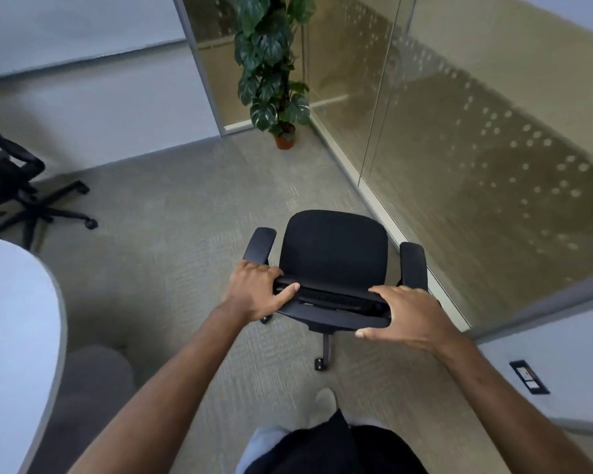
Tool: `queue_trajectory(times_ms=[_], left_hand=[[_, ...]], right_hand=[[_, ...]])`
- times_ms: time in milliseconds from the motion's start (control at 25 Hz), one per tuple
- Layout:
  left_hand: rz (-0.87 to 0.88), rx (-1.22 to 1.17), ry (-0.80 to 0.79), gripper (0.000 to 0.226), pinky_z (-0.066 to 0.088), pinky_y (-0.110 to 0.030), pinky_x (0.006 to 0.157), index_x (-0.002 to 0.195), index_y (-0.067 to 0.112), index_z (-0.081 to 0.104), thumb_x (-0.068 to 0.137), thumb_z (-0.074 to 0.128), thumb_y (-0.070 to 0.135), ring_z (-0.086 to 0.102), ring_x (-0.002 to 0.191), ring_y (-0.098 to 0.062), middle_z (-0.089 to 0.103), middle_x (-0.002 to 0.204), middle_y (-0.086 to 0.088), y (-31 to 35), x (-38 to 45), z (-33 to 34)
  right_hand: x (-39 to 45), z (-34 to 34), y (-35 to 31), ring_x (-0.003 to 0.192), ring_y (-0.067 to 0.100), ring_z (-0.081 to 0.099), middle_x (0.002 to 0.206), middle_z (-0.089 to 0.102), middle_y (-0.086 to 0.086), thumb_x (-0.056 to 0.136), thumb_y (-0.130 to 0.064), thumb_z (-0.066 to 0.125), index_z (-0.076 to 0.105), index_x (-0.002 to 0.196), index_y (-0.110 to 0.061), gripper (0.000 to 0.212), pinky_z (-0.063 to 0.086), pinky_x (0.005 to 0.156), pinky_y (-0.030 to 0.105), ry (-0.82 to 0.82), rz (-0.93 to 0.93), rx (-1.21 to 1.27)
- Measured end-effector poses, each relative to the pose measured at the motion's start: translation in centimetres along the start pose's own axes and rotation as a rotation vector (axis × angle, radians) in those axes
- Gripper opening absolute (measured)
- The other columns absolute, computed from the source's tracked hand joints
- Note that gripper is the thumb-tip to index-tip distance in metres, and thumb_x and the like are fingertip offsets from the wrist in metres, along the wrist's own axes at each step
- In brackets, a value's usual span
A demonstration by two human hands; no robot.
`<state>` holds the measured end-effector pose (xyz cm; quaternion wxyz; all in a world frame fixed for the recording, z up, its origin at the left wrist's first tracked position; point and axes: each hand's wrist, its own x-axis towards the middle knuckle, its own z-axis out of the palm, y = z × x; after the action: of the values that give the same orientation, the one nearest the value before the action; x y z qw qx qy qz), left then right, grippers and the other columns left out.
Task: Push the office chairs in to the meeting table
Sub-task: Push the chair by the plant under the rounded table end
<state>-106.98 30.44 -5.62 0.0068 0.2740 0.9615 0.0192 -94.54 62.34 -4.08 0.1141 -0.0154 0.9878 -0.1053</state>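
Observation:
A black office chair (334,249) with armrests stands on the carpet in front of me, its seat facing away toward the glass corner. My left hand (255,292) grips the left end of the backrest's top edge. My right hand (406,314) grips the right end of it. The white meeting table (18,319) curves along the left edge of the view, well to the left of this chair. A second black office chair (11,186) stands at the far left, beyond the table's end, only partly in view.
A glass partition (476,165) runs close along the right of the chair. A potted plant (274,70) stands in the far corner. A grey round table base (93,381) sits under the table. Open carpet (185,206) lies between chair and table. My shoe (324,401) is behind the chair.

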Motion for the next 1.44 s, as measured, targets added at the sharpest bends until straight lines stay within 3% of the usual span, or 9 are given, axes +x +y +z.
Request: queue_trajectory(times_ms=[280,800,1120,1440], left_hand=[[-0.166,0.023,0.016,0.079,0.045,-0.039,0.088,0.09,0.025,0.073,0.091,0.019,0.083,0.068,0.083,-0.022,0.074,0.084,0.002,6.7,-4.0,-0.2],[-0.526,-0.014,-0.009,0.083,0.043,-0.038,0.088,0.103,0.021,0.076,0.093,0.017,0.08,0.068,0.087,-0.022,0.074,0.088,0.001,16.9,-13.5,-0.7],[-0.795,-0.006,-0.024,0.073,0.044,-0.04,0.087,0.097,0.023,0.072,0.098,0.023,0.078,0.066,0.086,-0.021,0.071,0.085,0.001,19.7,-14.9,-1.0],[-1.131,-0.018,0.03,0.085,0.042,-0.04,0.086,0.098,0.024,0.074,0.09,0.012,0.082,0.066,0.087,-0.02,0.074,0.088,0.004,22.8,-14.0,-0.7]], right_hand=[[-1.4,0.3,3.3,0.115,0.016,0.069,0.12,0.073,-0.012,0.059,-0.113,0.029,0.062,0.133,-0.03,0.117,0.048,0.1,0.039,0.086,-0.134,-0.121],[-2.6,-0.4,7.5,0.112,0.013,0.069,0.118,0.073,-0.016,0.059,-0.116,0.025,0.064,0.132,-0.034,0.116,0.05,0.098,0.04,0.019,-0.489,-0.181],[3.7,-2.1,6.3,0.114,0.015,0.069,0.122,0.073,-0.014,0.059,-0.115,0.027,0.064,0.134,-0.033,0.118,0.049,0.095,0.038,-0.025,-0.777,-0.212],[11.3,-2.9,3.9,0.114,0.014,0.069,0.12,0.074,-0.016,0.06,-0.115,0.024,0.067,0.132,-0.032,0.118,0.046,0.089,0.034,-0.024,-1.107,-0.238]])
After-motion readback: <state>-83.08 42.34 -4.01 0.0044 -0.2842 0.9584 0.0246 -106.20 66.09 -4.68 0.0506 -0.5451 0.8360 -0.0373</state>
